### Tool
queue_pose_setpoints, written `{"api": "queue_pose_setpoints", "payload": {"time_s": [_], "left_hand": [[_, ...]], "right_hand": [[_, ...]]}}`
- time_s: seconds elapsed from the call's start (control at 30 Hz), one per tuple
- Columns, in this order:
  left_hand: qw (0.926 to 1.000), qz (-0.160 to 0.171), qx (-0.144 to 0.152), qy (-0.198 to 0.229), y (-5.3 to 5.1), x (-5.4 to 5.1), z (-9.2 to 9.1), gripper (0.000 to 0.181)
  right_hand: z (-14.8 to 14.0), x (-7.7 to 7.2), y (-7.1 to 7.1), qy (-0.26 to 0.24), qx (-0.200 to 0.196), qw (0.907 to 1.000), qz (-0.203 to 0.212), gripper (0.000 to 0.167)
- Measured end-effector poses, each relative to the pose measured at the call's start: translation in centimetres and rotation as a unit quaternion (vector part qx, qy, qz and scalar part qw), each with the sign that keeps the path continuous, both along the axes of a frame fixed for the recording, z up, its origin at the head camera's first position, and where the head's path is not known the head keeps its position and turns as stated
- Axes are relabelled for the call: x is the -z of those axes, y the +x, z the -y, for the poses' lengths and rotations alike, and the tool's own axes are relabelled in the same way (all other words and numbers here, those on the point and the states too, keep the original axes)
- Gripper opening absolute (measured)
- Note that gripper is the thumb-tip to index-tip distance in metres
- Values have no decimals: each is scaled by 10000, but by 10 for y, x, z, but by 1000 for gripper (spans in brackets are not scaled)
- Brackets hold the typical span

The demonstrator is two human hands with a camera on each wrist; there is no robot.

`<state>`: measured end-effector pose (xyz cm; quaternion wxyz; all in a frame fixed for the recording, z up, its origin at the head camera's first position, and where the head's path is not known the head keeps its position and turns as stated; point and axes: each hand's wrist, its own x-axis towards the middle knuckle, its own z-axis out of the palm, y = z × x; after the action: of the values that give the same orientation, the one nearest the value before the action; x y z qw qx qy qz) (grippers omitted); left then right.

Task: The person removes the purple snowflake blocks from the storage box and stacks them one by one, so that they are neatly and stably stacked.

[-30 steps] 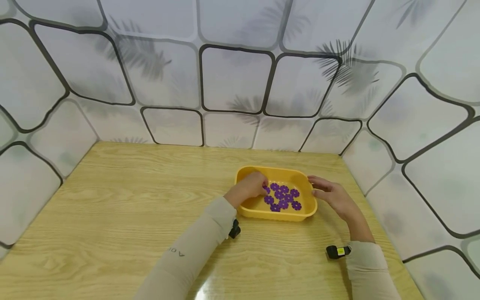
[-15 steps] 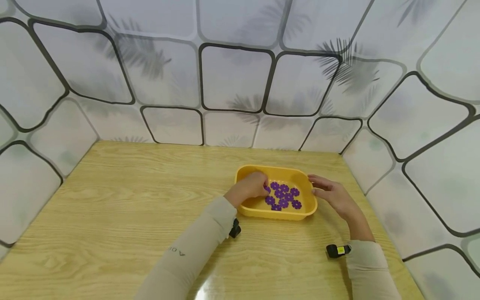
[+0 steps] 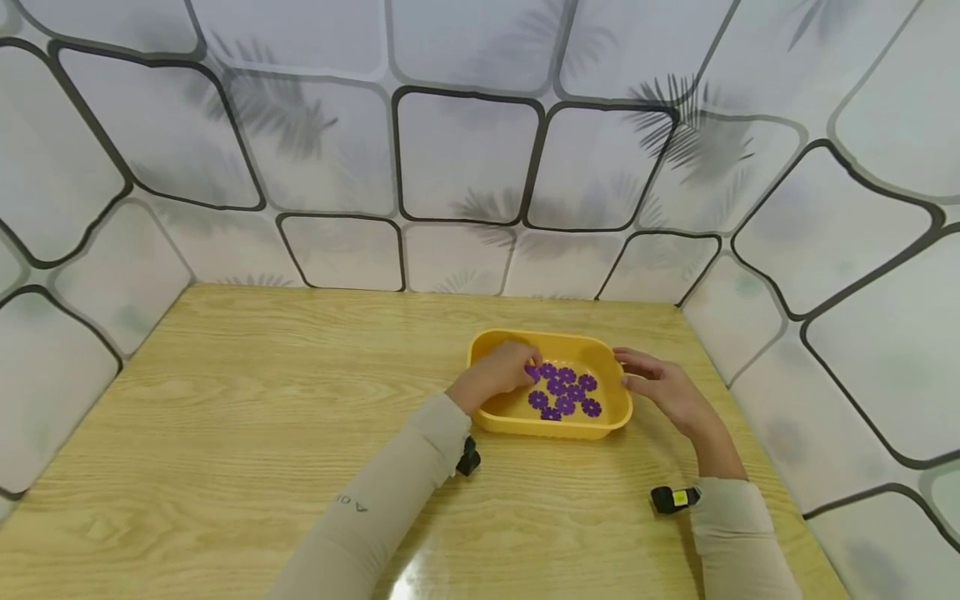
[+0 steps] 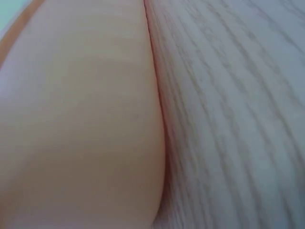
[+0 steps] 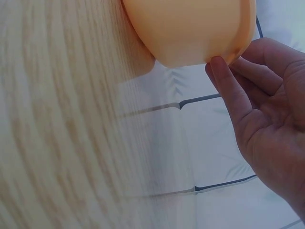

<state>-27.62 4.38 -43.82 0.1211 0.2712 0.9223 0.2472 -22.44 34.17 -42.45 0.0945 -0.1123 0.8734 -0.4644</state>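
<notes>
Left hand [image 3: 501,368], the nearer, pinches a purple disc [image 3: 532,373]; loose discs [image 3: 557,387] lie at its four o'clock. Right hand [image 3: 670,392], fingers relaxed, touches the yellow tray's [image 3: 547,429] three-o'clock end.

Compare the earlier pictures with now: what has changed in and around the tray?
Inside the yellow plastic oblong tray, the left hand has moved slightly right. The purple flower-shaped disc at its fingers has shifted slightly away or up, and now seems pinched. The right hand still touches the tray's end; the tray and other purple discs lie nearly as before.
</notes>
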Motion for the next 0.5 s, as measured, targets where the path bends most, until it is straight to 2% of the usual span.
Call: {"api": "queue_pose_setpoints", "payload": {"time_s": [0.17,0.27,0.4,0.5], "left_hand": [[9993,138,-26,342,-3,1,0,30],[9964,345,-23,771,-5,0,2,32],[9854,796,-31,1502,-6,-3,7,36],[9757,1144,-64,1868,-5,-6,10,39]], "right_hand": [[0,1,-1,11,4,10000,-14,54],[0,2,-1,30,24,10000,-8,54],[0,1,-1,29,22,10000,3,54],[1,0,0,-29,13,10000,11,53]]}}
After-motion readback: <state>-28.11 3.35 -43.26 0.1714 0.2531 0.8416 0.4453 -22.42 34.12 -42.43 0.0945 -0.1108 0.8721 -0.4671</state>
